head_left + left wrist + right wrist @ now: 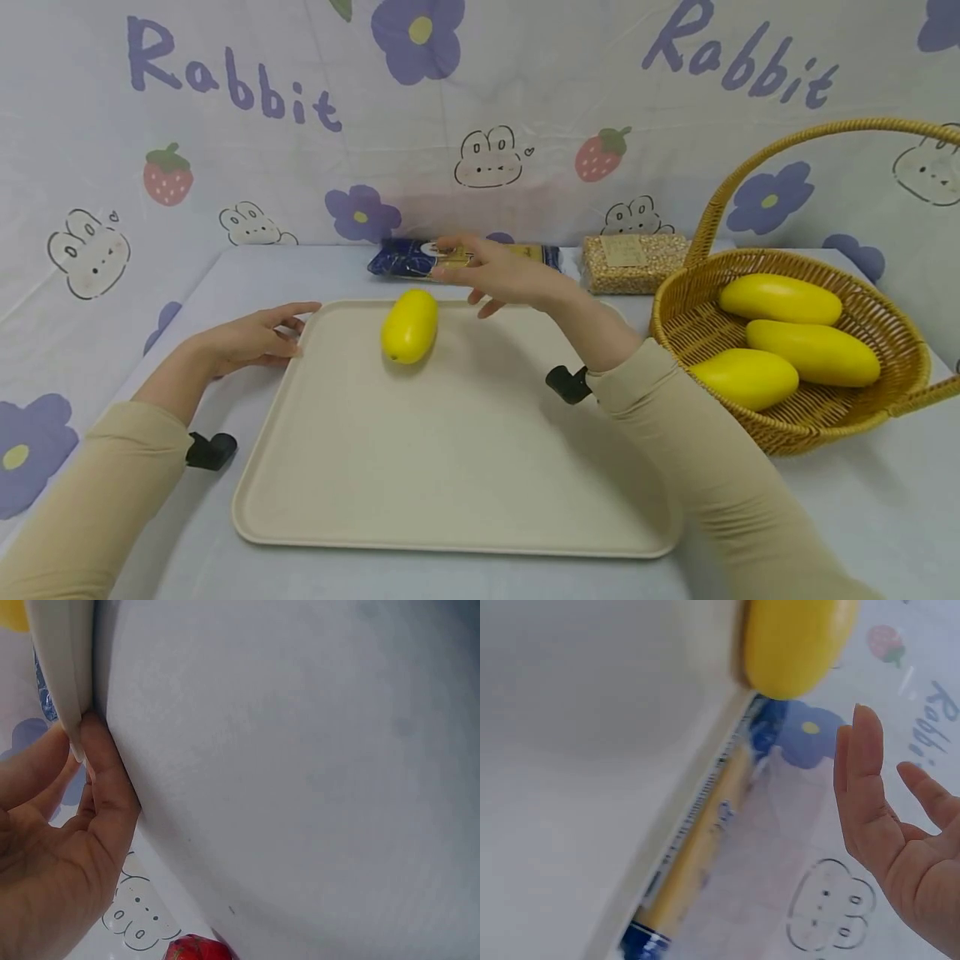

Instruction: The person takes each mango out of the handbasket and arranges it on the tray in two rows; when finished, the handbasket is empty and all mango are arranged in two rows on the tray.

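Fruit [409, 327] lies on our tray [450, 467] at eleven o'clock; our left hand [251, 340] pinches the tray at ten, our right hand [498, 273] hangs, fingers apart, near twelve. Uneven lifting could roll the fruit.

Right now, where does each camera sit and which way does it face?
Head: on the head, looking forward-down at the tray; left hand, right hand and sleeves show.
Left wrist: on that wrist, facing the tray's edge; of the body, only the left hand.
Right wrist: on that wrist, facing the tray and long packet; of the body, only the right hand.
Head and right wrist share the yellow fruit.
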A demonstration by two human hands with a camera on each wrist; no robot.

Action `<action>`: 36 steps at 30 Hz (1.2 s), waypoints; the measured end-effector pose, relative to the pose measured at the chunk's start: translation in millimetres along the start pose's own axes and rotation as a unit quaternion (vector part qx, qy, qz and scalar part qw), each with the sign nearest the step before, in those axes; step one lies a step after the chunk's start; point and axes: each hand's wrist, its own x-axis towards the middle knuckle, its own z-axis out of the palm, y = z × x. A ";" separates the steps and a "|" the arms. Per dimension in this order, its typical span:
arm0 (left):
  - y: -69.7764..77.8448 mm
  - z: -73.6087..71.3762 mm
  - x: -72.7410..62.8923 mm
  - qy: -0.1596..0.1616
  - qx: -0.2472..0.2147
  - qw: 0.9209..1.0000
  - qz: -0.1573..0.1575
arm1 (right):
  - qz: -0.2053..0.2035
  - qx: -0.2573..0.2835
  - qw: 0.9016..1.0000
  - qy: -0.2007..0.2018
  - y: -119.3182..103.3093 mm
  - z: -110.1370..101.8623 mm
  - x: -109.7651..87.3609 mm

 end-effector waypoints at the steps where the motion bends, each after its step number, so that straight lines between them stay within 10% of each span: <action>1: 0.2 -0.1 0.0 0.000 -0.001 1.000 0.000 | -0.007 0.000 1.000 0.005 -3.2 -2.5 -3.4; 22: 2.4 0.2 -1.9 -0.002 -0.007 1.000 -0.002 | -0.089 -0.064 0.987 0.115 -46.6 -66.8 -88.8; 36: 6.9 2.4 -4.8 0.000 -0.011 1.000 -0.005 | -0.087 -0.118 0.980 0.132 -27.0 -111.8 -127.0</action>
